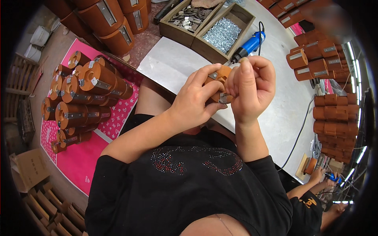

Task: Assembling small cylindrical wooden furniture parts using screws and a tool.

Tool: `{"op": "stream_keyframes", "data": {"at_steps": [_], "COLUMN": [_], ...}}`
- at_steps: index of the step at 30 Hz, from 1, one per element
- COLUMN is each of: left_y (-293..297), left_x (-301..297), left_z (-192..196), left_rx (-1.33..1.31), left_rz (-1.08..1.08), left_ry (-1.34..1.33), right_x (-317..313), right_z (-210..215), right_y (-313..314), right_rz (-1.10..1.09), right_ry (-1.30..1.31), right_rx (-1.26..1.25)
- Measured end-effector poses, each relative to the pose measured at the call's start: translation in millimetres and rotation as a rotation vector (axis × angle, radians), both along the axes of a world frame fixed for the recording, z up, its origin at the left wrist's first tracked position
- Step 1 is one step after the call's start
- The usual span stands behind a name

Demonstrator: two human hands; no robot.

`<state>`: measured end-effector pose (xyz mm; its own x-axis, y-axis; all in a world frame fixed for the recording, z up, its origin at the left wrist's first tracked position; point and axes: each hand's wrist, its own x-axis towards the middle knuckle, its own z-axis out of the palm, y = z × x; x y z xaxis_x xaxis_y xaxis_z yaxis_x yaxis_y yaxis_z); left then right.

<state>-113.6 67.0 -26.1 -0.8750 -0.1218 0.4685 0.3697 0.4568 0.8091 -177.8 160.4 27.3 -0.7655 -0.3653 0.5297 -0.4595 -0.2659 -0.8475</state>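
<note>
Brown notched cylinder (224,72): held before the chest, by the near edge of the white tabletop (289,90); metal plates on it; partly covered by the fingers.
Left hand (193,99): wrapped round the cylinder from the left, fingers parted only by its width.
Right hand (251,87): at the cylinder's right side, fingers curled, thumb raised; cannot tell whether it pinches anything.
Blue power screwdriver (252,44): lying just beyond the right hand, bit end toward the fingers; black cord (303,133) trailing right.
Screw bin (247,19): wooden, loaded with silvery screws (223,34), beyond the hands.
Plate bin (173,29): wooden, beside it, grey metal plates inside.
Left stacks: brown cylinders (94,76) on pink patterned sheeting (78,165).
Right stacks: more cylinders (330,114) along the table's far side.
Co-worker (309,208): lower right, blue tool in hand.
In the way: both hands hide much of the workpiece.
</note>
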Motion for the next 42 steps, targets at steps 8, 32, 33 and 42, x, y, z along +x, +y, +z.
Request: {"op": "stream_keyframes", "data": {"at_steps": [8, 32, 33, 42], "left_y": [-1, -53, -61, -124], "left_x": [-4, 66, 79, 237], "left_z": [0, 36, 35, 102], "left_rx": [-0.147, -0.107, -0.034, -0.214], "left_rz": [0.076, -0.104, -0.109, 0.288], "left_ry": [0.129, -0.168, -0.202, -0.049], "right_x": [-11, 16, 17, 25], "right_z": [-3, 51, 52, 44], "right_y": [2, 53, 61, 46], "right_rz": [0.177, 0.108, 0.099, 0.096], "right_ry": [0.022, 0.086, 0.068, 0.083], "right_rx": [-0.098, -0.411, -0.375, -0.236]}}
